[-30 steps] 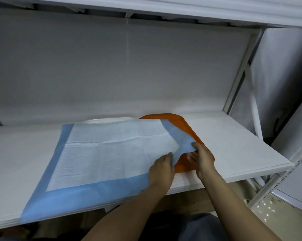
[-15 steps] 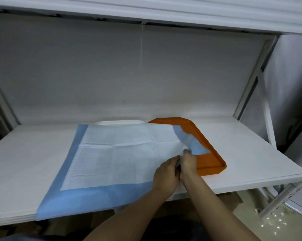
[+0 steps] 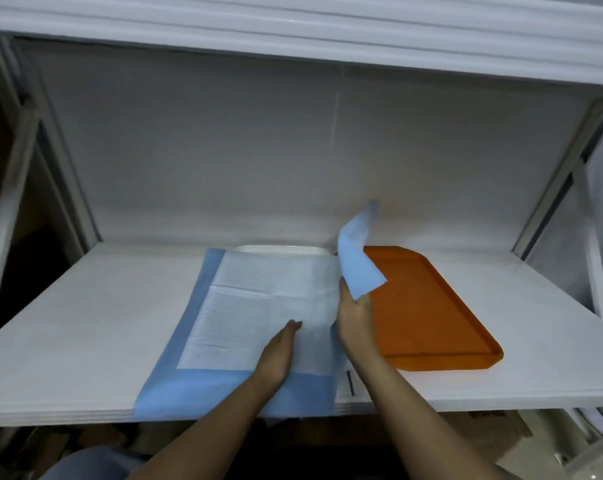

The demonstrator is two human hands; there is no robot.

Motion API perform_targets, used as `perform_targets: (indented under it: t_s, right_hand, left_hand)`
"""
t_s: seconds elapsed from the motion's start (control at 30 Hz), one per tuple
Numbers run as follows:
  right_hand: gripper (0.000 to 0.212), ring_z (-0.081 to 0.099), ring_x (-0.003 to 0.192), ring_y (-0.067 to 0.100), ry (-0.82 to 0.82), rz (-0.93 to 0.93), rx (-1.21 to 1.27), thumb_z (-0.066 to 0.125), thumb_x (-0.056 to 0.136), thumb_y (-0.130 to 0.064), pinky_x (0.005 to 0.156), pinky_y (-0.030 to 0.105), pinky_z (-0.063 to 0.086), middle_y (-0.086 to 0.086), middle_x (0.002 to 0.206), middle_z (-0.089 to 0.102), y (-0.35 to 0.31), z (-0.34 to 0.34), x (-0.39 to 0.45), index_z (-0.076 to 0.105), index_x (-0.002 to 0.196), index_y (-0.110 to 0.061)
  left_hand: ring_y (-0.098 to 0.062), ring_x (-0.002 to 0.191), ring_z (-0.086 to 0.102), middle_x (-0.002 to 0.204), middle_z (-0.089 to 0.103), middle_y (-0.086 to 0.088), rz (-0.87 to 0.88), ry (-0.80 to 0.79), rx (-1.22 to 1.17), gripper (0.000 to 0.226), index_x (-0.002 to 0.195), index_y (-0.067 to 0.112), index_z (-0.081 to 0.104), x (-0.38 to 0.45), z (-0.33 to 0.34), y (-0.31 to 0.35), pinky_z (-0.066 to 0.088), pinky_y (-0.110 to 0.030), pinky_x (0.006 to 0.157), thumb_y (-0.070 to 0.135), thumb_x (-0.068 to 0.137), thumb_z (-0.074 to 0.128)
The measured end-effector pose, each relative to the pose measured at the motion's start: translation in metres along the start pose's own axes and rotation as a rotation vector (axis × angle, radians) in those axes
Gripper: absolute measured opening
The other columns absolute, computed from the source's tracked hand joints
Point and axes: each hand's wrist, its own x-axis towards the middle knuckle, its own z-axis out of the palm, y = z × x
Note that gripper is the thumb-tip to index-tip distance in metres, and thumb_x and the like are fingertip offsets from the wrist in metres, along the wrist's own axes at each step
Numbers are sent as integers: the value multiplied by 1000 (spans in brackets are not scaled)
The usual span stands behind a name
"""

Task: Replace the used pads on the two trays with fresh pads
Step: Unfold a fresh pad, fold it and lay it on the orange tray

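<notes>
Right hand [image 3: 353,315] pinches the pad [image 3: 265,306] corner up beside the orange tray [image 3: 428,306]; left hand [image 3: 279,351] presses flat, fingers straight, near the shelf [image 3: 85,323] front edge.

White shelf board [image 3: 85,341] forms work surface, front edge showing stacked layers. Second white shelf [image 3: 293,26] overhead, shading the bay. Back panel [image 3: 224,150] pale grey, matte, w/ faint vertical seam right of centre. White metal uprights w/ diagonal braces at left [image 3: 12,188] and right [image 3: 567,174]. Cardboard box [image 3: 494,427] below shelf, lower right. Lighting dim, even.
</notes>
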Motion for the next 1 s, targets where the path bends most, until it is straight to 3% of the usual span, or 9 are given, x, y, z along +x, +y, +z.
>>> perform_targets:
  t_s: [0.17, 0.23, 0.37, 0.43, 0.53, 0.63, 0.7, 0.9, 1.0]
  right_hand:
    - [29, 57, 109, 19, -97, -178, -116, 50, 97, -18, 85, 13, 37, 6, 115, 61, -4, 57, -27, 54, 123, -5]
    - [34, 56, 114, 19, -161, -280, -226, 51, 95, -13, 89, 7, 35, 9, 120, 60, -1, 76, -35, 52, 127, -1]
    - [42, 51, 120, 33, -397, -511, -530, 48, 87, -12, 101, 43, 42, 17, 127, 56, 10, 109, -47, 52, 127, -1]
    - [47, 43, 128, 34, -506, -657, -744, 45, 89, -12, 104, 46, 37, 14, 136, 51, 21, 121, -51, 46, 135, -4]
    - [53, 28, 138, 30, -720, -720, -923, 46, 92, -17, 110, 44, 26, 5, 151, 34, 29, 131, -60, 35, 143, -14]
    - [63, 23, 140, 28, -828, -699, -977, 55, 85, -17, 110, 42, 25, 1, 152, 30, 31, 134, -71, 33, 144, -20]
    - [61, 31, 135, 30, -791, -713, -988, 58, 80, -13, 106, 42, 29, 4, 145, 40, 34, 132, -79, 41, 138, -16]
    - [63, 68, 95, 12, -590, -800, -1049, 80, 41, -25, 76, 21, 53, -12, 100, 68, 74, 111, -99, 65, 102, -30]
    - [48, 68, 93, 11, -561, -835, -1062, 76, 50, -29, 72, 20, 53, -11, 100, 69, 90, 97, -97, 67, 97, -30]
  left_hand:
    - [-26, 119, 54, 129, 57, -14, -61, -35, -442, 58, 138, 13, 47, -4, -31, 15, 34, -35, 109, 49, 100, 22]
    - [-27, 100, 62, 115, 64, -15, -71, -3, -640, 57, 130, 15, 50, -2, -55, 18, 46, -42, 94, 54, 97, 25]
    - [-29, 88, 66, 104, 66, -18, -52, -17, -856, 66, 122, 9, 57, 0, -107, 12, 56, -37, 73, 61, 92, 29]
    - [-33, 95, 65, 111, 63, -22, -74, -45, -875, 72, 120, 4, 58, 0, -134, 6, 58, -39, 74, 64, 90, 31]
    - [-36, 107, 60, 119, 61, -25, -174, -62, -767, 64, 117, 1, 60, -4, -166, -5, 56, -44, 84, 57, 92, 40]
    - [-28, 76, 70, 100, 68, -23, -240, 5, -458, 25, 102, -1, 67, -7, -180, -14, 58, -34, 67, 19, 92, 55]
    - [-27, 66, 68, 86, 68, -22, -275, 97, -214, 17, 97, -5, 64, -6, -184, -17, 56, -32, 62, 2, 92, 50]
    - [-31, 85, 64, 102, 67, -20, -188, 147, 53, 29, 114, -1, 60, 3, -207, -17, 51, -33, 67, -4, 91, 43]
    - [-31, 93, 62, 109, 65, -17, -165, 190, 113, 30, 118, -1, 58, 11, -219, -19, 49, -36, 80, -4, 91, 45]
